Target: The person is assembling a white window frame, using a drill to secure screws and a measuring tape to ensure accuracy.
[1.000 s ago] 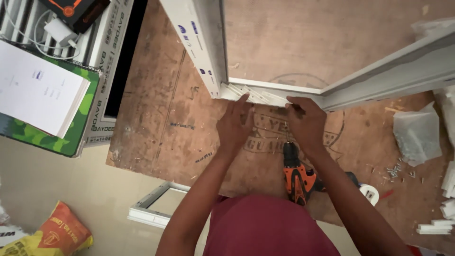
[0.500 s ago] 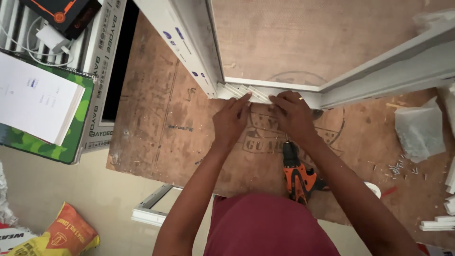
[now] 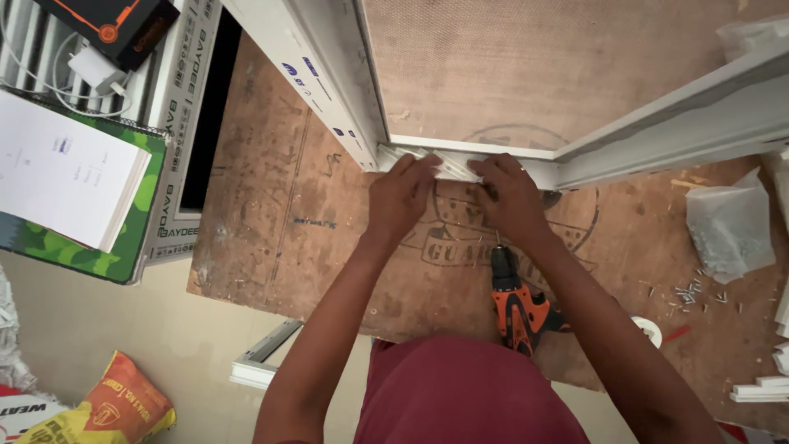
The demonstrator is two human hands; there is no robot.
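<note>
My left hand [image 3: 403,193] and my right hand [image 3: 514,193] press side by side on a short white plastic strip [image 3: 448,164]. The strip lies along the near edge of a white window frame [image 3: 345,90] that rests on a plywood board [image 3: 329,230]. Fingers of both hands curl over the strip, so most of it is hidden. An orange and black cordless drill [image 3: 518,308] lies on the board just below my right wrist.
A clear plastic bag [image 3: 727,226] and loose screws [image 3: 690,292] lie at the right. White offcuts [image 3: 760,386] sit at the right edge. A white paper pad [image 3: 62,177] on a green board, a charger and a black box are at the left. An orange sack [image 3: 115,407] lies on the floor.
Both hands have moved up and slightly closer to the frame's near edge, settling on the white strip. The view has shifted a little; the drill has not moved.
</note>
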